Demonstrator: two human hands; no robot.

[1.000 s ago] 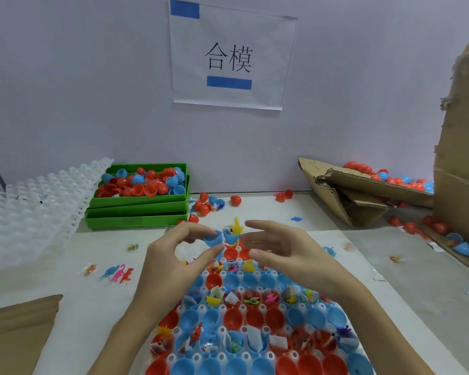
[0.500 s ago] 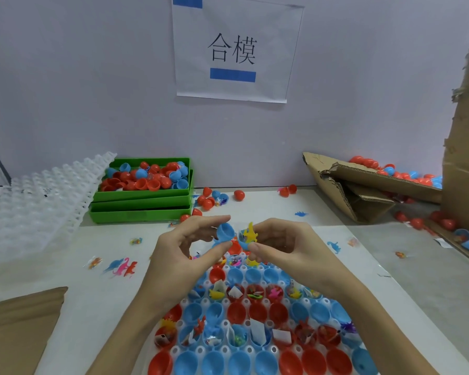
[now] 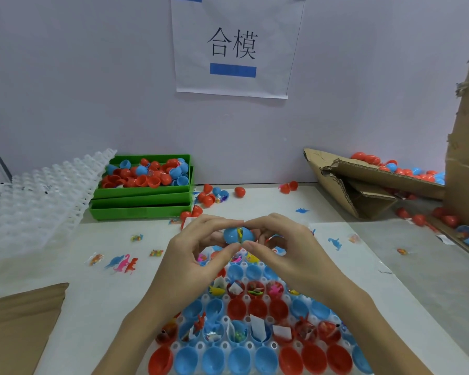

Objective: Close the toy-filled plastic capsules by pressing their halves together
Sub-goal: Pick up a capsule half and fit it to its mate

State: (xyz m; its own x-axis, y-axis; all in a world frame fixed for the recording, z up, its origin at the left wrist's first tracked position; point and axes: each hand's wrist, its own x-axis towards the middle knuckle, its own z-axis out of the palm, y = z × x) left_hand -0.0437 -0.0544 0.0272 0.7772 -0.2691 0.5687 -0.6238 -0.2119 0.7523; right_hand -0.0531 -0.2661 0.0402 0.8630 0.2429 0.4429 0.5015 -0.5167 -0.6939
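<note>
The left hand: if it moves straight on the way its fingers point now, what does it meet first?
The left hand points rightward at the blue capsule it already pinches. Pushed further, it would likely meet the right hand, whose fingers hold the capsule's other half; their tips look nearly touching.

Both forearms reach up from the lower edge and converge at the middle; the left hand curls thumb and index finger round the left half of a blue capsule; the right hand mirrors it on the right half; the fingertips of both nearly meet above and below
</note>
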